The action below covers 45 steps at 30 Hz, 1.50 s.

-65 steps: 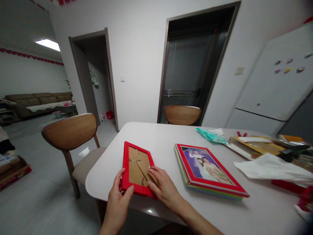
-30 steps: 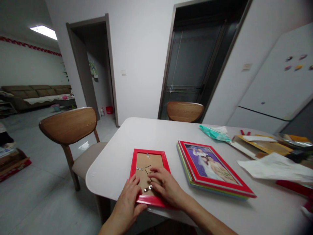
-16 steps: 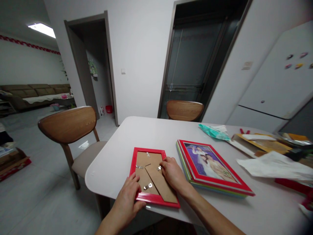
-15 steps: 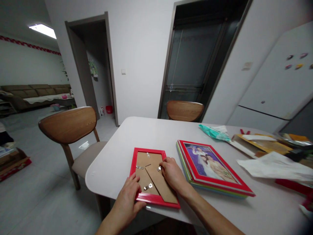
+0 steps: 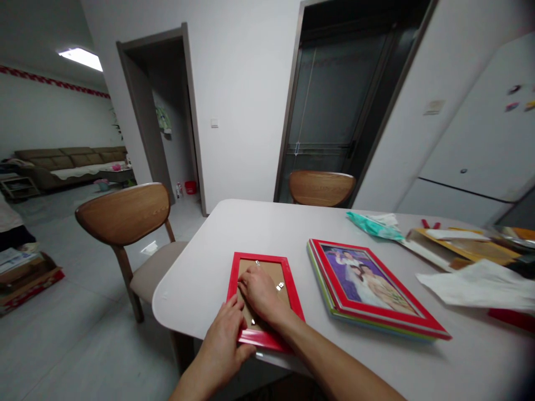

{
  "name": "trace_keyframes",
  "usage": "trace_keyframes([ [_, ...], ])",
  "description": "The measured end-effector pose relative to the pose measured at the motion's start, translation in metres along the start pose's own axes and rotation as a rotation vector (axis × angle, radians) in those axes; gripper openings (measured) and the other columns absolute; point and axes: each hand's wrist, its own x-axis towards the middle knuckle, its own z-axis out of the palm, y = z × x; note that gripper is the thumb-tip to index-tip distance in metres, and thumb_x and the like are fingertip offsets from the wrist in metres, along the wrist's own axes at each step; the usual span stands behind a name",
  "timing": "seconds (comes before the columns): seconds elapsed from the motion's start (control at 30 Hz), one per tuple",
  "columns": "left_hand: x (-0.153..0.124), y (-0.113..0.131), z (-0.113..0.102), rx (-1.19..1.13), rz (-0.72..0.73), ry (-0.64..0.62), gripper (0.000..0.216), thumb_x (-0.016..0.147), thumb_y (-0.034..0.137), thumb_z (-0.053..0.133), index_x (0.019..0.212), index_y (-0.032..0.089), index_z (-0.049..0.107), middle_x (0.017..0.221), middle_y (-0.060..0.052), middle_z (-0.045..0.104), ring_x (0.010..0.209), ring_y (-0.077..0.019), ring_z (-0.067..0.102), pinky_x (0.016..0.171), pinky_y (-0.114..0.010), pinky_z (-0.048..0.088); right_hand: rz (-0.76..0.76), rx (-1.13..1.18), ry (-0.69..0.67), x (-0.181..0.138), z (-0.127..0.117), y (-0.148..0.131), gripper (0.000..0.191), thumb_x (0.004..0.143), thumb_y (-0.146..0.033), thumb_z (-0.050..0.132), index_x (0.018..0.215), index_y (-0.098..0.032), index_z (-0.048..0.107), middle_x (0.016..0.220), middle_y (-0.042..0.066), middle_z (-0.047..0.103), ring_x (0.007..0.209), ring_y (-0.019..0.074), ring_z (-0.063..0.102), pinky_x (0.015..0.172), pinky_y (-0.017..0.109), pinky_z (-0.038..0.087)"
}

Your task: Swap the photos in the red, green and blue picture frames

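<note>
A red picture frame (image 5: 295,289) lies face down near the table's front edge, its brown backing board (image 5: 273,271) showing. My left hand (image 5: 225,331) grips its lower left corner, thumb at the near edge and fingers over the left side. Across the backing reaches my right hand (image 5: 261,292), fingers bent and pressed together at the left side; what is under the fingertips is hidden. Small metal clips show at the top, at the right (image 5: 280,286) and near the bottom. My right hand and forearm cover the stand flap.
To the right is a stack of picture frames (image 5: 422,320), the top one red with a wedding photo. Behind it lie a teal-and-white wrapper (image 5: 376,225), an open yellow envelope (image 5: 480,248) and white paper (image 5: 476,284). Wooden chairs (image 5: 125,214) stand left of and behind the table (image 5: 259,223).
My right hand has moved left from the right-hand clip to the left side of the backing. My left hand keeps its hold on the frame. The view has shifted slightly.
</note>
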Motion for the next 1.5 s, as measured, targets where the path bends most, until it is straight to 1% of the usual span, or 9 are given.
trace_keyframes([
  [0.43, -0.001, -0.001, -0.001, 0.012, -0.039, -0.040, 0.020, 0.059, 0.012, 0.060, 0.075, 0.018, 0.050, 0.121, -0.013, 0.047, 0.121, -0.0260, 0.027, 0.098, -0.045, 0.024, 0.137, -0.054, 0.059, 0.009, -0.001, 0.040, 0.023, 0.079, -0.022, 0.039, 0.088, -0.017, 0.060, 0.093, 0.008, 0.059, 0.085, 0.0199, 0.047, 0.074, 0.030, 0.032],
  [0.7, 0.000, -0.006, 0.002, 0.007, -0.036, -0.031, 0.021, 0.059, 0.013, 0.060, 0.077, 0.019, 0.050, 0.123, -0.013, 0.045, 0.121, -0.0256, 0.027, 0.097, -0.047, 0.025, 0.089, -0.014, 0.057, 0.010, -0.003, 0.036, 0.024, 0.076, -0.019, 0.042, 0.093, -0.021, 0.059, 0.092, 0.004, 0.061, 0.084, 0.0187, 0.048, 0.075, 0.029, 0.032],
  [0.87, 0.000, -0.003, 0.000, 0.014, -0.050, -0.030, 0.023, 0.057, 0.014, 0.063, 0.078, 0.017, 0.052, 0.122, -0.014, 0.045, 0.121, -0.0255, 0.028, 0.099, -0.044, 0.023, 0.090, 0.025, 0.079, -0.021, -0.022, 0.031, 0.030, 0.076, -0.027, 0.043, 0.102, -0.017, 0.055, 0.102, 0.007, 0.055, 0.094, 0.0183, 0.047, 0.080, 0.027, 0.033],
  [1.0, -0.001, 0.000, 0.000, 0.015, -0.053, -0.041, 0.024, 0.056, 0.013, 0.064, 0.077, 0.017, 0.053, 0.123, -0.014, 0.045, 0.121, -0.0250, 0.028, 0.099, -0.043, 0.022, 0.126, 0.037, -0.029, -0.054, -0.031, 0.028, 0.034, 0.069, -0.039, 0.050, 0.097, -0.021, 0.056, 0.092, 0.007, 0.056, 0.083, 0.0191, 0.051, 0.070, 0.027, 0.038],
  [1.1, -0.002, 0.000, 0.002, -0.006, -0.070, -0.027, 0.027, 0.055, 0.012, 0.064, 0.079, 0.017, 0.053, 0.125, -0.014, 0.042, 0.121, -0.0252, 0.028, 0.099, -0.043, 0.023, 0.139, 0.043, -0.043, -0.062, -0.031, 0.030, 0.035, 0.067, -0.034, 0.052, 0.099, -0.021, 0.056, 0.090, 0.008, 0.056, 0.082, 0.0190, 0.051, 0.070, 0.027, 0.038],
  [1.2, -0.002, 0.003, 0.002, -0.079, -0.095, -0.009, 0.038, 0.056, 0.015, 0.064, 0.092, 0.015, 0.052, 0.129, -0.015, 0.036, 0.120, -0.0257, 0.029, 0.098, -0.042, 0.026, 0.156, 0.084, -0.027, -0.057, -0.036, 0.033, 0.038, 0.064, -0.026, 0.052, 0.101, -0.018, 0.056, 0.091, 0.008, 0.057, 0.083, 0.0183, 0.052, 0.072, 0.026, 0.038],
  [1.33, 0.005, 0.011, 0.001, -0.276, -0.153, 0.114, 0.051, 0.063, 0.017, 0.057, 0.111, 0.013, 0.043, 0.127, -0.015, 0.038, 0.116, -0.0232, 0.036, 0.097, -0.039, 0.028, 0.152, 0.105, -0.015, -0.049, -0.057, 0.026, 0.032, 0.062, -0.023, 0.052, 0.093, -0.016, 0.059, 0.087, 0.008, 0.059, 0.081, 0.0190, 0.052, 0.072, 0.027, 0.039],
  [1.43, 0.015, 0.012, -0.003, -0.535, -0.247, 0.317, 0.042, 0.067, 0.016, 0.050, 0.108, 0.015, 0.044, 0.114, -0.009, 0.051, 0.108, -0.0206, 0.045, 0.094, -0.036, 0.031, 0.124, 0.153, 0.023, -0.047, -0.071, 0.008, 0.029, 0.062, -0.025, 0.053, 0.090, -0.017, 0.060, 0.087, 0.007, 0.058, 0.080, 0.0187, 0.052, 0.072, 0.027, 0.039],
  [1.5, 0.020, 0.006, -0.010, -0.669, -0.306, 0.393, 0.036, 0.067, 0.017, 0.047, 0.103, 0.016, 0.046, 0.107, -0.007, 0.055, 0.101, -0.0196, 0.050, 0.090, -0.034, 0.036, 0.079, 0.231, 0.048, -0.047, -0.075, -0.003, 0.030, 0.065, -0.027, 0.053, 0.093, -0.019, 0.059, 0.089, 0.007, 0.057, 0.082, 0.0178, 0.052, 0.072, 0.026, 0.040],
])
